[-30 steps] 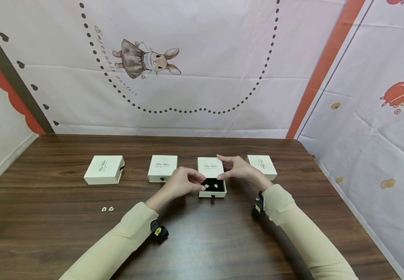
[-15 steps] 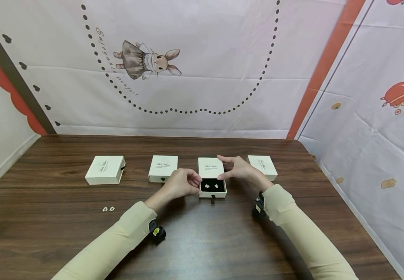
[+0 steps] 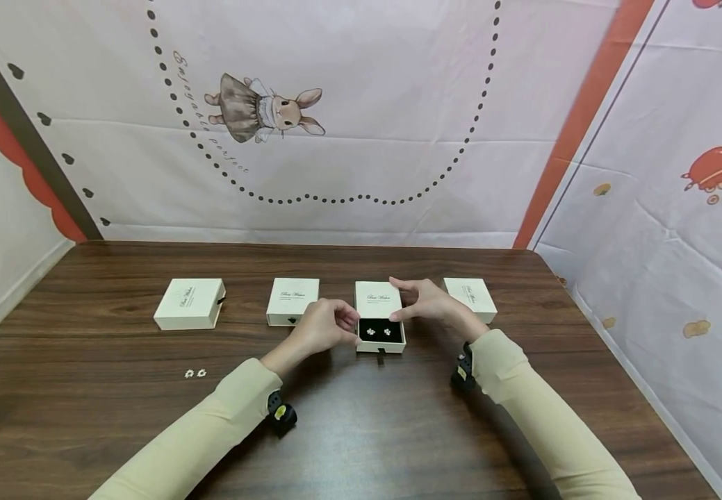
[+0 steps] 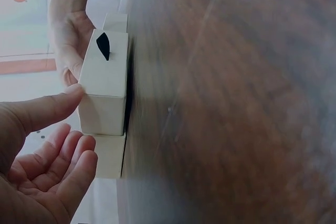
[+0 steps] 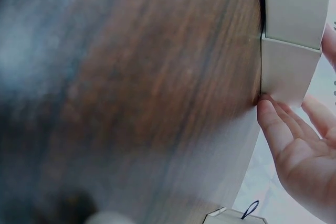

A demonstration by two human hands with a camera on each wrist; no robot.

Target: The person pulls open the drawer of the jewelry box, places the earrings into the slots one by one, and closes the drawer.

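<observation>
A cream sliding jewelry box [image 3: 378, 297] with printed script stands right of the table's middle. Its drawer [image 3: 381, 348] is pulled out toward me, showing a black pad with a pair of flower-shaped stud earrings [image 3: 370, 332]. My left hand [image 3: 323, 326] is at the drawer's left near corner; in the left wrist view its thumb touches that corner of the drawer [image 4: 100, 77], while the other fingers are relaxed and apart from it. My right hand [image 3: 431, 303] holds the box's outer sleeve, thumb by the right side and fingers round the far end [image 5: 283, 72].
Two closed cream boxes stand to the left, one farther left [image 3: 189, 304] and one nearer [image 3: 293, 301]. Another box [image 3: 470, 298] lies behind my right wrist. Two small open-centred flower earrings [image 3: 195, 373] lie on the brown table [image 3: 361, 430]. A printed cloth wall [image 3: 373, 104] rises behind.
My left hand has drawn back leftward from over the drawer to its near left corner, uncovering the left earring. My right hand stays on the box.
</observation>
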